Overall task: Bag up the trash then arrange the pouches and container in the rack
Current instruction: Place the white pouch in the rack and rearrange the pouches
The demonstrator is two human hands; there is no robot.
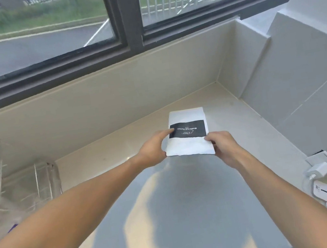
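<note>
Left hand [154, 150] and right hand [223, 146] pinched closed on the near corners of the white coffee pouch [188, 133], held flat above the desk [104, 161]. Best kept level, grip on both edges, then carried to the wire rack [18, 185], well left of the pouch.

Pale glossy countertop [173, 218] under a dark-framed window [131, 32] — grey tiled wall [306, 84], white wall socket [325, 164].
</note>
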